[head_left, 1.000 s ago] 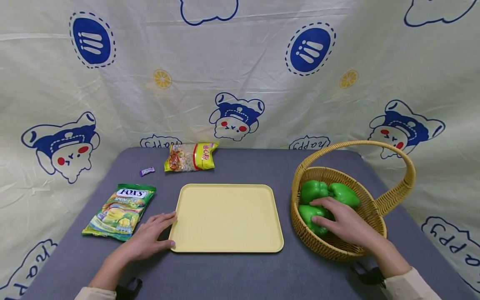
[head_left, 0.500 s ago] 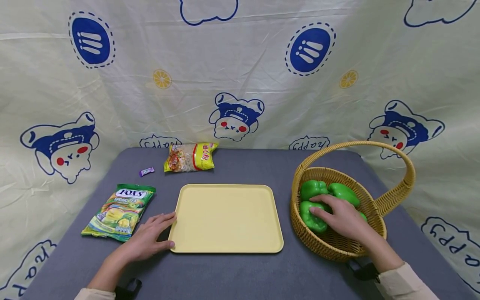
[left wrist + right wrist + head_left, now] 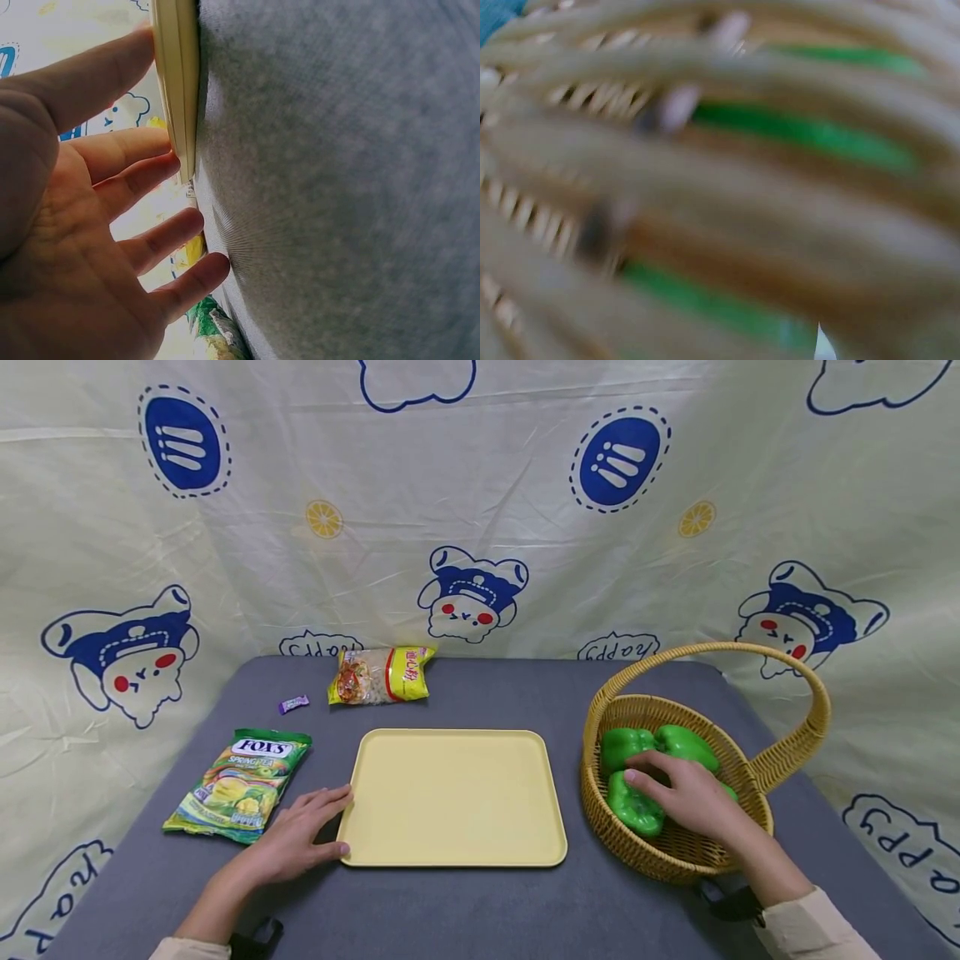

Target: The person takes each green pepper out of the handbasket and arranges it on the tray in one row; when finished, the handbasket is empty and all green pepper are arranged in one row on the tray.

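My left hand (image 3: 294, 839) is at the left edge of a pale yellow tray (image 3: 453, 797). In the left wrist view its straight thumb (image 3: 105, 79) and fingers touch the tray's rim (image 3: 180, 90). My right hand (image 3: 693, 797) reaches into a wicker basket (image 3: 618, 843), thumb and fingers curled over a green bell pepper (image 3: 633, 810) at the near left inside. Two more green bell peppers lie behind it, and a bit of green shows right of the hand. The right wrist view is filled by blurred wicker, with green (image 3: 802, 135) through the gaps; the fingers are hidden there.
A FOX'S candy bag (image 3: 240, 785) lies beside the left forearm. Farther back are a small purple wrapped candy (image 3: 293, 703) and a yellow food packet (image 3: 381, 676). The basket's tall handle (image 3: 795, 747) arches above its right side. A printed cloth hangs behind the grey table (image 3: 480, 910).
The right hand has shifted slightly inside the basket, and the near pepper has turned and slid a little to the right and nearer. The left hand and tray stay put.
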